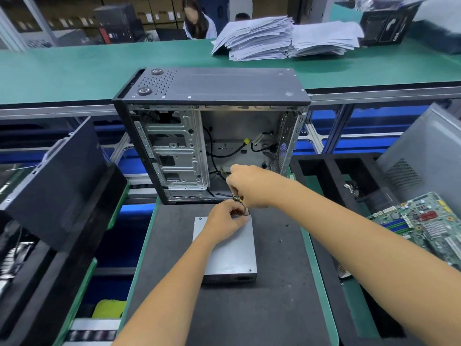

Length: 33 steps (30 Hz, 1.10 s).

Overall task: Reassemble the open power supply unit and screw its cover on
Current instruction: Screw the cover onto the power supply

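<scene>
A grey metal power supply unit (230, 255) lies flat on the dark mat (274, 308) in front of me, its cover on top. At its far edge my left hand (225, 219) pinches the bundle of wires (245, 208) that leaves the box. Just above, my right hand (249, 186) grips the same yellow and black wires near the open computer case (209, 136). Two small screws (287, 225) lie on the mat to the right of the unit.
The open case stands upright at the mat's far end with loose cables inside. A black side panel (57, 186) leans at the left. A green motherboard (424, 223) and black foam tray (349, 176) sit at the right. Paper stacks (274, 38) lie on the far bench.
</scene>
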### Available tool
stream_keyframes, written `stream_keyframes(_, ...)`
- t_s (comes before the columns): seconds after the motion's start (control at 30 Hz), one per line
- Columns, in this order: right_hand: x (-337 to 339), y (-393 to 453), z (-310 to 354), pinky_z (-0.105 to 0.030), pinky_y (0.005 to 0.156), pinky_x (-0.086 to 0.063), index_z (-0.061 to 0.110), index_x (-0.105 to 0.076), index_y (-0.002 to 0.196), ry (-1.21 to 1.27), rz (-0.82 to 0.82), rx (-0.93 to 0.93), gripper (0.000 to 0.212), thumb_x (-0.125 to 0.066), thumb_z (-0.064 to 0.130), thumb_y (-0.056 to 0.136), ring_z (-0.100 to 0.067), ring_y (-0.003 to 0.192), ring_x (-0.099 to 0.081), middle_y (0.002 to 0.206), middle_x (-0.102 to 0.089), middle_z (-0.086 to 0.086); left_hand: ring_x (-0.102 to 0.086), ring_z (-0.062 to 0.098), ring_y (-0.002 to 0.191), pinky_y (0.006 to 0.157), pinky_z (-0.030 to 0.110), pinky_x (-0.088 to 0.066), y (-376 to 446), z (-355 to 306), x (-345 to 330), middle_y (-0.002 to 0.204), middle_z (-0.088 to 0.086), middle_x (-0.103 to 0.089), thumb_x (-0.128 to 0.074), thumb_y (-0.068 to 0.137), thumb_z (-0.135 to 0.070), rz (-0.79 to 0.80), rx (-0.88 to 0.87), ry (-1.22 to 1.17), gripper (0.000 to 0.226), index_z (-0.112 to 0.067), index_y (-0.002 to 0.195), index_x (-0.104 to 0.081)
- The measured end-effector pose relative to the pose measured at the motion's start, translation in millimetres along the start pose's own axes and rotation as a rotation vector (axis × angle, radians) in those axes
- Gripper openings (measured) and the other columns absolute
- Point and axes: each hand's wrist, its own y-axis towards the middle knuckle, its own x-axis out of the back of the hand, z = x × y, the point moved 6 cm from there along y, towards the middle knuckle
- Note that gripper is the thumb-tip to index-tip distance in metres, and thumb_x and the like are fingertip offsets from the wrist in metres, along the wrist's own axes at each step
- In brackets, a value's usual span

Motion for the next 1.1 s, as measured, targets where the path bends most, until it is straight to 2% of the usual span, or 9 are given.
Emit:
stream_keyframes(0.1, 3, 2, -4, -0.031, 0.055, -0.036, 0.014, -0.038, 0.071, -0.134, -0.116, -0.106, 0.029, -0.048, 0.018, 0.097, -0.018, 0.058, -0.04, 0.074, -0.039, -0.002, -0.062, 0.015, 0.087, 0.086, 0.037, -0.05, 0, -1, 0, 0.094, -0.005, -0.067, -0.073, 0.08, -0.019, 0.004, 0.003, 0.013, 0.008, -0.022, 0.076, -0.066)
stream_keyframes(0.27, -3, -1, -3, -0.031, 0.05, -0.031, 0.009, -0.044, 0.096, 0.003, 0.004, -0.021, 0.012, -0.052, 0.017, 0.093, -0.021, 0.06, -0.045, 0.09, -0.035, -0.001, -0.062, 0.015, 0.086, 0.082, 0.032, -0.049, 1, 1, 0, 0.09, -0.006, -0.067, -0.072, 0.079, -0.019, 0.002, 0.006, 0.015, 0.006, -0.02, 0.079, -0.067)
stream_keyframes(0.47, 3, 3, -3, -0.031, 0.052, -0.033, 0.011, -0.042, 0.08, -0.134, -0.072, -0.074, 0.019, -0.043, 0.016, 0.099, -0.025, 0.07, -0.046, 0.069, -0.034, -0.002, -0.056, -0.004, 0.077, 0.069, 0.008, -0.038, 2, 1, 0, 0.082, -0.018, -0.062, -0.061, 0.074, -0.001, -0.007, -0.007, 0.058, 0.033, -0.033, 0.071, -0.063)
stream_keyframes(0.57, 1, -1, -12, -0.034, 0.057, -0.034, 0.011, -0.042, 0.087, -0.035, -0.072, -0.12, 0.021, -0.042, 0.027, 0.1, -0.026, 0.067, -0.045, 0.074, -0.035, -0.003, -0.057, 0.002, 0.08, 0.073, 0.014, -0.042, 3, 3, 0, 0.083, -0.018, -0.063, -0.059, 0.073, 0.0, -0.017, 0.0, 0.065, 0.034, -0.034, 0.073, -0.064)
stream_keyframes(0.67, -1, -4, -10, -0.037, 0.057, -0.04, 0.007, -0.048, 0.094, 0.091, 0.041, -0.026, 0.009, -0.052, 0.011, 0.087, -0.026, 0.071, -0.051, 0.094, -0.038, -0.004, -0.06, 0.013, 0.084, 0.079, 0.024, -0.047, 4, 6, -1, 0.084, -0.015, -0.065, -0.057, 0.072, 0.002, -0.018, 0.002, 0.055, 0.034, -0.031, 0.074, -0.065)
stream_keyframes(0.83, 4, 0, -11, -0.033, 0.06, -0.037, 0.009, -0.046, 0.083, -0.083, -0.065, -0.119, 0.027, -0.039, 0.027, 0.103, -0.028, 0.072, -0.046, 0.073, -0.038, -0.006, -0.059, 0.01, 0.082, 0.079, 0.024, -0.046, 4, 8, -1, 0.086, -0.012, -0.066, -0.058, 0.073, 0.001, -0.016, 0.013, 0.044, 0.03, -0.028, 0.077, -0.067)
stream_keyframes(0.9, 2, -3, -12, -0.034, 0.059, -0.035, 0.008, -0.048, 0.091, -0.062, -0.058, -0.12, 0.028, -0.038, 0.032, 0.102, -0.026, 0.07, -0.045, 0.079, -0.04, -0.005, -0.059, 0.007, 0.079, 0.076, 0.022, -0.045, 4, 9, -1, 0.084, -0.014, -0.066, -0.06, 0.074, -0.002, -0.021, 0.032, 0.036, 0.032, -0.034, 0.074, -0.065)
stream_keyframes(1.0, 0, -7, -6, -0.038, 0.061, -0.042, 0.012, -0.047, 0.094, 0.077, 0.059, -0.015, 0.011, -0.054, 0.017, 0.089, -0.024, 0.071, -0.049, 0.096, -0.038, -0.003, -0.059, 0.008, 0.077, 0.077, 0.025, -0.048, 3, 9, -2, 0.081, -0.015, -0.066, -0.06, 0.074, -0.003, -0.026, 0.052, 0.021, 0.035, -0.037, 0.071, -0.063)
stream_keyframes(1.1, 5, -3, -7, -0.032, 0.058, -0.041, 0.01, -0.047, 0.079, 0.005, -0.012, -0.043, 0.013, -0.055, 0.014, 0.089, -0.025, 0.074, -0.049, 0.084, -0.041, -0.004, -0.057, 0.004, 0.074, 0.075, 0.023, -0.045, 3, 8, -2, 0.08, -0.016, -0.064, -0.061, 0.074, -0.003, -0.03, 0.049, 0.026, 0.035, -0.037, 0.071, -0.063)
